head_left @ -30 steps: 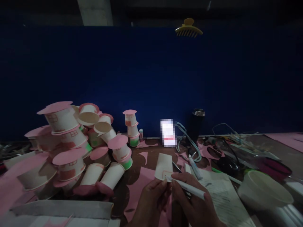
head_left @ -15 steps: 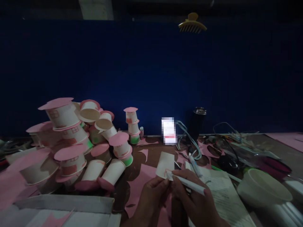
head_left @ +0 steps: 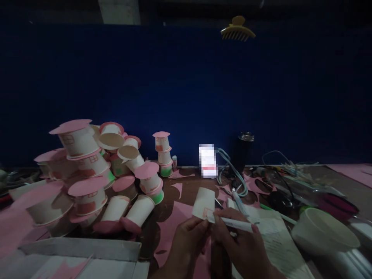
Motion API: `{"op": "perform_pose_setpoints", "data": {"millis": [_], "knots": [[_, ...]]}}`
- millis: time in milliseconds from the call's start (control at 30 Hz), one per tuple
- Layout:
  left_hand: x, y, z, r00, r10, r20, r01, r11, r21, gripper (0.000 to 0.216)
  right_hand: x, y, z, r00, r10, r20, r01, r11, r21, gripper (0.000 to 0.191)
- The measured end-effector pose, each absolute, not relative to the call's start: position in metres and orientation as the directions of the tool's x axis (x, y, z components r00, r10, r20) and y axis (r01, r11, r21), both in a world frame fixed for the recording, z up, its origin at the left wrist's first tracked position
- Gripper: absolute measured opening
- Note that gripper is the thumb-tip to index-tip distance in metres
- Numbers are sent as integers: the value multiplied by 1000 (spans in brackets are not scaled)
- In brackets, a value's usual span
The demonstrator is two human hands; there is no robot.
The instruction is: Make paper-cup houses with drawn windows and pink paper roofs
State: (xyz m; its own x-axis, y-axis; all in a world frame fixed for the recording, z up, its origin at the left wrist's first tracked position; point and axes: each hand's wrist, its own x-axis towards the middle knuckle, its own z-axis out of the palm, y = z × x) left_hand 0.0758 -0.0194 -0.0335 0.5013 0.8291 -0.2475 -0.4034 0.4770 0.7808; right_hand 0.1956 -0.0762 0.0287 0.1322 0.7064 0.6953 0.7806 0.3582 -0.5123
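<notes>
Left of the white tapered paper cup (head_left: 202, 203) lie 2 white paper cups with pink discs (head_left: 141, 211). The left hand (head_left: 186, 240) pinches the cup's near end. Right of the cup, the right hand (head_left: 240, 240) is curled around a white pen-shaped marker (head_left: 236, 224). Short, light strokes against a braced wall should suit the orange-red outline (head_left: 207, 212). Fingers hide the cup's near end; the marker's tip is indistinct.

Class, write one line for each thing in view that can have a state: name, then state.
Left hand: holding white paper item
Right hand: gripping white pen
White paper item: marked in orange
White pen: held, tilted
Screen: lit
Dark flask: upright
Small tower: stacked, upright
Front cups: tipped over
Cable: looped
Yellow claw clip: pointing downward
</notes>
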Motion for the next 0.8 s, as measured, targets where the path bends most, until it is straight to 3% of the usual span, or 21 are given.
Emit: {"op": "perform_pose_setpoints", "data": {"millis": [800], "knots": [[71,-28,-11,521,815,-253,-397,494,774,35,196,-77,29,130,717,685,799,333,-500,16]]}}
